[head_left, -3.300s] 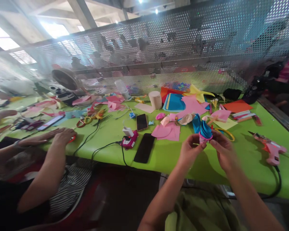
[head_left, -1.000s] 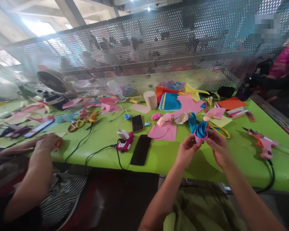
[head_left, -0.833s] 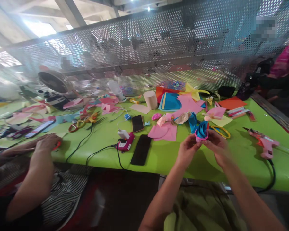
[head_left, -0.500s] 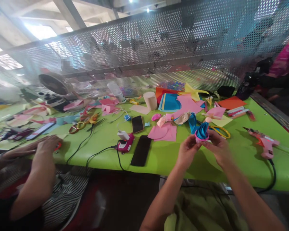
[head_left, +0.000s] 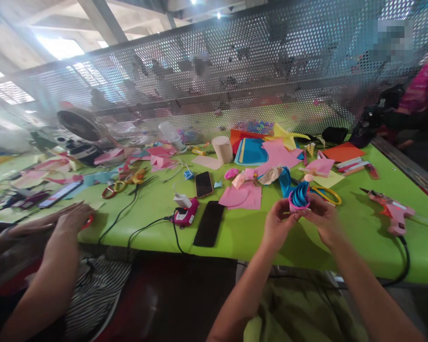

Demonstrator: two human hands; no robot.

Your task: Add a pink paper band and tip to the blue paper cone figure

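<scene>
Between my two hands is a small paper craft piece (head_left: 299,195), a blue curled paper shape rising from a pink rimmed base, with a pale pink ball at its top. My left hand (head_left: 278,219) pinches the base from the left. From the right, my right hand (head_left: 321,213) grips the same base, fingers partly hidden behind it. Just behind the piece lie blue paper strips (head_left: 285,180) and a yellow-handled pair of scissors (head_left: 328,194). A pink glue gun (head_left: 392,209) rests on the table to the right of my right hand.
Pink paper pieces (head_left: 243,195), a black phone (head_left: 209,223), a smaller phone (head_left: 203,184) and a magenta power adapter (head_left: 186,213) with cables lie on the green table (head_left: 235,237). A co-worker's hands (head_left: 73,216) rest at the left. Behind stands a perforated metal screen (head_left: 217,71).
My hands and the craft piece stay almost in place, with slight finger movement. At the left, the co-worker's hands have shifted slightly.
</scene>
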